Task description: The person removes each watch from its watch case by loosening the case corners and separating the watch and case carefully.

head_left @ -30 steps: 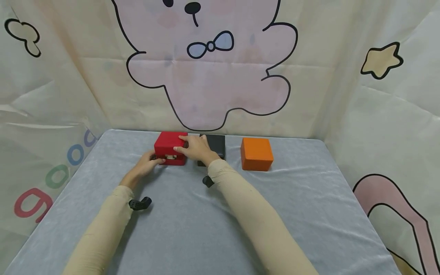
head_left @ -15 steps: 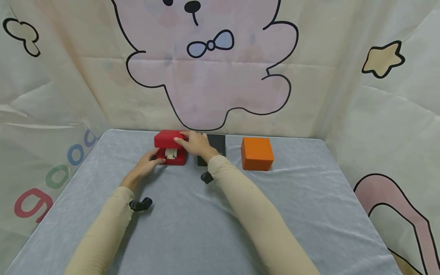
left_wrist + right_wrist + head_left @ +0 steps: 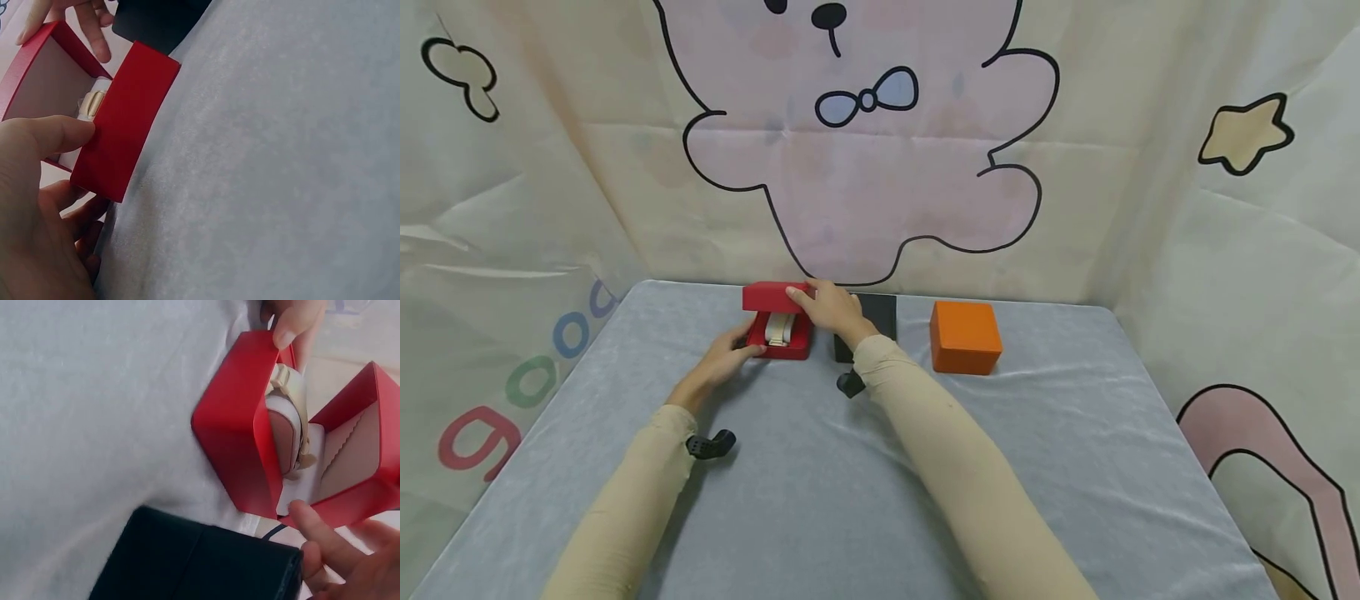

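Note:
A red watch box (image 3: pixel 790 353) stands at the back left of the table with its lid (image 3: pixel 766 297) raised. Inside, a watch (image 3: pixel 299 403) with a pale gold band is wrapped round a white cushion (image 3: pixel 284 419). My left hand (image 3: pixel 721 360) grips the box's base from the left, thumb on the front rim and fingers round the side. My right hand (image 3: pixel 835 310) holds the lid at its right end, thumb in front and fingers over the top. The watch's dial cannot be made out.
A black box (image 3: pixel 880 317) sits just right of the red box, partly behind my right hand. Farther right is an orange box (image 3: pixel 966 340). Grey-blue cloth (image 3: pixel 820 483) covers the table, and a printed curtain (image 3: pixel 925 192) hangs behind its back edge.
The red lid has swung up and back under my right hand, showing the watch and cushion more fully. My left hand has kept its grip on the base.

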A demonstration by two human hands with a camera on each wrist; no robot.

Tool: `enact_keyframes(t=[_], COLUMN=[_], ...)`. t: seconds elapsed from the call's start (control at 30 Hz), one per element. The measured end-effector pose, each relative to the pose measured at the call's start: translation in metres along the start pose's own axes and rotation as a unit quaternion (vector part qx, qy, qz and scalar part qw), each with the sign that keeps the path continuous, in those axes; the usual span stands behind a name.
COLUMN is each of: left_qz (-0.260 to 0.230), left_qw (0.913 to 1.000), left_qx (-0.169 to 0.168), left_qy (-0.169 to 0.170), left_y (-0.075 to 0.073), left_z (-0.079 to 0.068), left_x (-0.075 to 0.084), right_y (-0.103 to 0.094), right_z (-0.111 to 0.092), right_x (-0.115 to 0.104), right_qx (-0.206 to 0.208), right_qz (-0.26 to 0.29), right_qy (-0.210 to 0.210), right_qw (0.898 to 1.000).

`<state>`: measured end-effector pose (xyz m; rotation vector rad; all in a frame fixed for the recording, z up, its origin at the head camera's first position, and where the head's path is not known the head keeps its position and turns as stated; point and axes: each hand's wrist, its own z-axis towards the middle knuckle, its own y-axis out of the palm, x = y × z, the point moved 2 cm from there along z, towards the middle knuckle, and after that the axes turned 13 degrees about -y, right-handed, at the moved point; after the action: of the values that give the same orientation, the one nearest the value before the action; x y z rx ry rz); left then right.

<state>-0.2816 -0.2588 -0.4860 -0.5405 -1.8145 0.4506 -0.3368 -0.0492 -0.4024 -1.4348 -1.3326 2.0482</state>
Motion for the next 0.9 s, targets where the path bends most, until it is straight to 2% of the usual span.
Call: enact_keyframes(t=[0.2, 0.3, 0.43, 0.6, 0.73, 0.9], left_qz=[-0.001, 0.000, 0.000, 0.003, 0.004, 0.009], left_qw=[1.0000, 1.0000, 0.9999, 0.9999, 0.9999, 0.9999], left_qx=[-0.001, -0.005, -0.008, -0.007, -0.007, -0.009], left_qy=[-0.002, -0.004, -0.011, -0.015, -0.012, -0.004], left_y=[-0.0001, 0.0005, 0.0014, 0.0016, 0.0016, -0.0001], left_z=[0.0003, 0.0008, -0.0002, -0.0031, -0.0040, -0.0049], left_x=[0.0022, 0.0016, 0.0010, 0.0008, 0.0006, 0.0001], right_y=[0.0021, 0.0026, 0.0035, 0.0045, 0.0017, -0.0041], right_z=[0.0005, 0.0012, 0.0011, 0.0016, 0.0041, 0.0045], right_x=[0.0000, 0.0001, 0.0012, 0.0025, 0.0031, 0.0069], right_qx=[0.007, 0.014, 0.025, 0.037, 0.053, 0.089], right_qz=[0.026, 0.058, 0.109, 0.197, 0.270, 0.316], right_qy=[-0.001, -0.005, 0.010, 0.032, 0.043, 0.053], right_qw=[1.000, 0.998, 0.994, 0.979, 0.960, 0.943])
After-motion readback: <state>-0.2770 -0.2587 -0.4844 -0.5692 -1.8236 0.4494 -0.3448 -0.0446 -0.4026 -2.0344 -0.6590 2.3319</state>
